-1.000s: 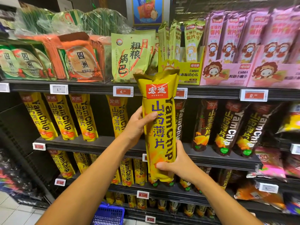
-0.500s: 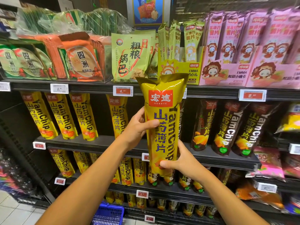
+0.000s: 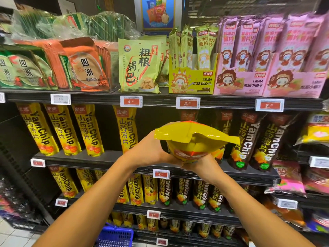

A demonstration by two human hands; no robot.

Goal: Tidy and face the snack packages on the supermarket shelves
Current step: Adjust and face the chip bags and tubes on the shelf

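Supermarket shelves [image 3: 160, 158] of yam chips fill the head view. Your left hand [image 3: 151, 150] and right hand [image 3: 201, 166] hold a yellow bag [image 3: 194, 141] tipped top-first toward you, fingers curled round it. Stand it upright in the gap, label forward.

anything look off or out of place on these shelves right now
Yes: a gap in the yellow YamChip row on the second shelf, right of the fourth pack. The held pack is tipped, top toward the camera, gripped by left hand and right hand.
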